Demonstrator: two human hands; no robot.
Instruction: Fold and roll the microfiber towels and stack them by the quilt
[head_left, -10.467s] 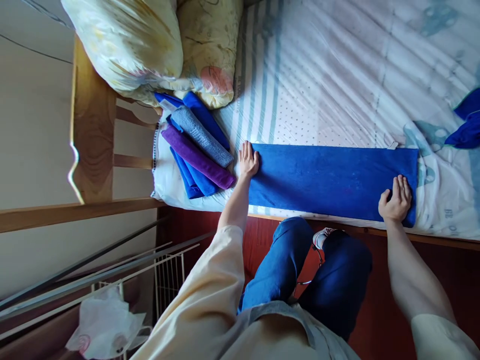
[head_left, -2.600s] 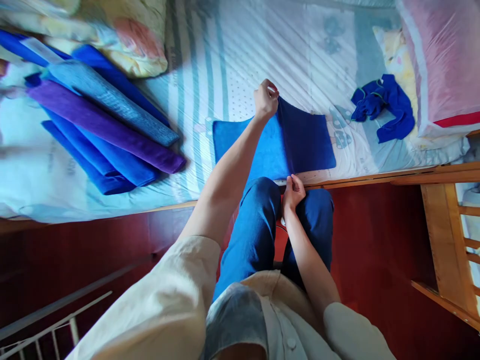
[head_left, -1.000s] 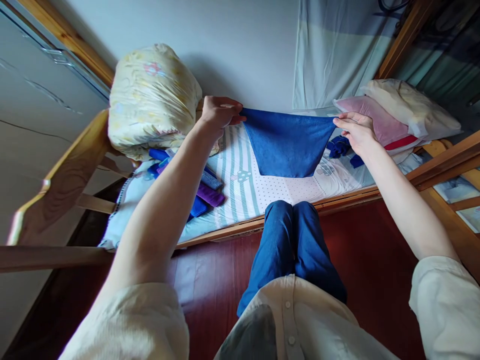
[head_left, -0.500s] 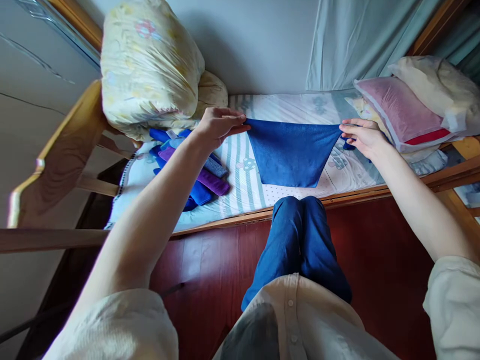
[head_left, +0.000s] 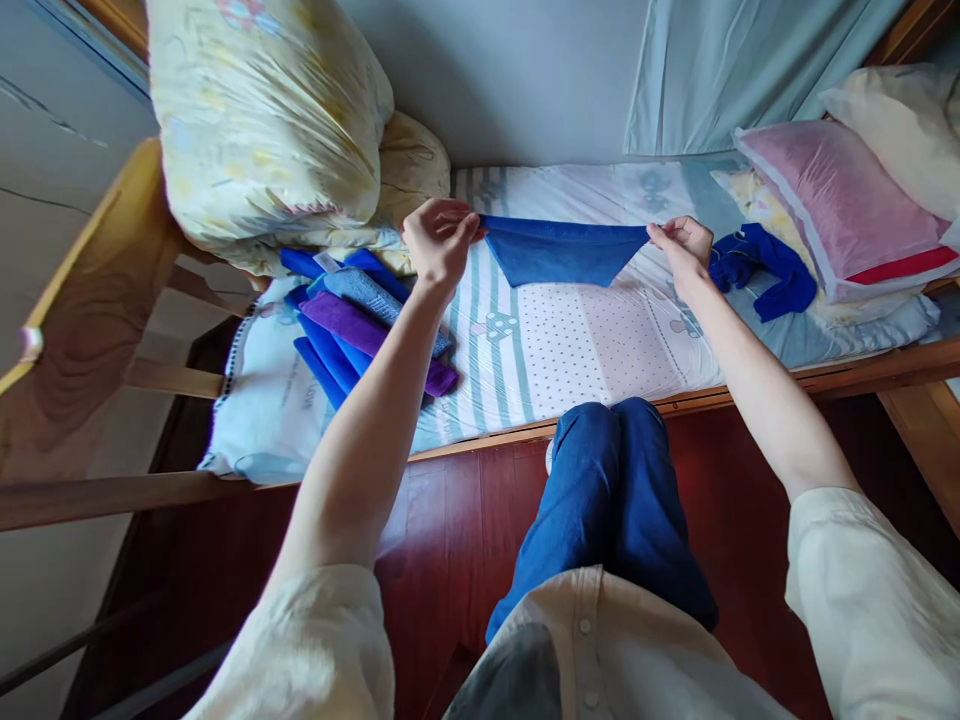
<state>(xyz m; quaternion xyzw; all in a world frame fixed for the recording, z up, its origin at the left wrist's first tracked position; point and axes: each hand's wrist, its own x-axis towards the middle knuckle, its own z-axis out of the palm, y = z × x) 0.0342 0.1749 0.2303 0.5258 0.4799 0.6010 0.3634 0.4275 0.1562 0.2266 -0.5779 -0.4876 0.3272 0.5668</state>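
A blue cloth [head_left: 566, 250] hangs stretched between my two hands above the bed, its lower edge narrower than the top. My left hand [head_left: 442, 238] pinches its upper left corner, while my right hand [head_left: 684, 250] pinches the upper right corner. Left of my left hand lie several rolled or folded cloths, among them a purple cloth [head_left: 337, 322], a grey-blue cloth [head_left: 367, 297] and a blue cloth [head_left: 319, 370]; my left forearm hides part of them. Just beyond my right hand, a crumpled dark blue cloth [head_left: 784, 270] rests on the sheet.
The bed [head_left: 555, 345] has a patterned sheet and a wooden edge. A bulky yellow quilt [head_left: 277, 120] is piled at its left end beside the wooden headboard [head_left: 82, 320]. A pink pillow [head_left: 847, 200] lies at the right. A pale curtain [head_left: 720, 80] hangs behind.
The blue cloth now shows much less of its height, and my hands have come slightly closer together, with my right hand shifted left. The crumpled blue cloth at the right is now uncovered.
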